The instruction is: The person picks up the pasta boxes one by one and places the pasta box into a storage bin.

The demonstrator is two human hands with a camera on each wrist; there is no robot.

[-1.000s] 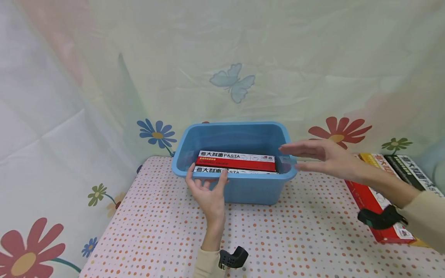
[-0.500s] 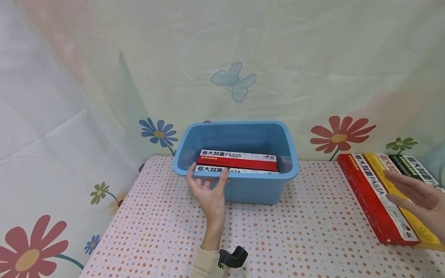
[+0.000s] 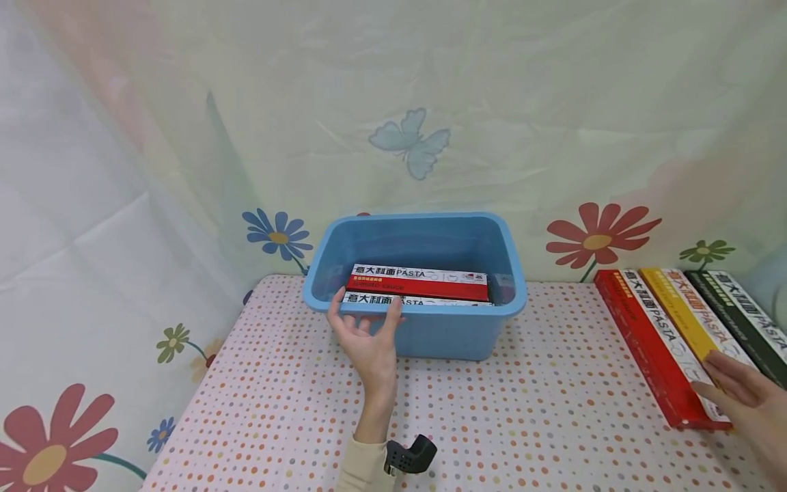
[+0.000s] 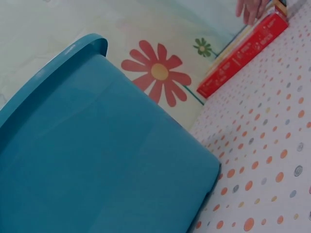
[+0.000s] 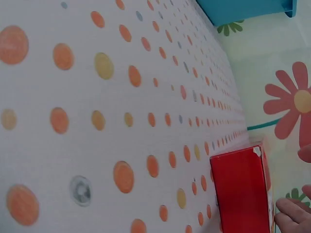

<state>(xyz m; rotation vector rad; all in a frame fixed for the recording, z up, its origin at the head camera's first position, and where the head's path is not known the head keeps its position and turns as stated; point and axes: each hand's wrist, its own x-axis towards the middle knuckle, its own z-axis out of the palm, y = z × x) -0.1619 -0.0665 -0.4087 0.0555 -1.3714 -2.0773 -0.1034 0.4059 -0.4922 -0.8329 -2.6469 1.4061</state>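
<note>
My left hand (image 3: pixel 369 348) holds the front rim of a light-blue plastic basin (image 3: pixel 445 338), its index finger and thumb over the edge and the other fingers below the rim. Two pasta boxes lie inside; the rear one is a red-and-white tomato sauce pasta box (image 3: pixel 424 288). At the right, my right hand (image 3: pixel 747 403) hovers with fingers apart over the near end of a red pasta box (image 3: pixel 639 348) and a yellow pasta box (image 3: pixel 682 318). The right wrist view shows its fingers (image 5: pixel 292 213) beside the red box's end.
A dark green pasta box (image 3: pixel 734 314) lies right of the yellow one, all three side by side. The table carries a polka-dot cloth (image 3: pixel 553 424). Behind the basin hangs a flowered, butterfly-printed curtain (image 3: pixel 479 157).
My right hand has moved from beside the basin's right end, rightward and down to the row of pasta boxes. My left hand has stayed on the basin rim.
</note>
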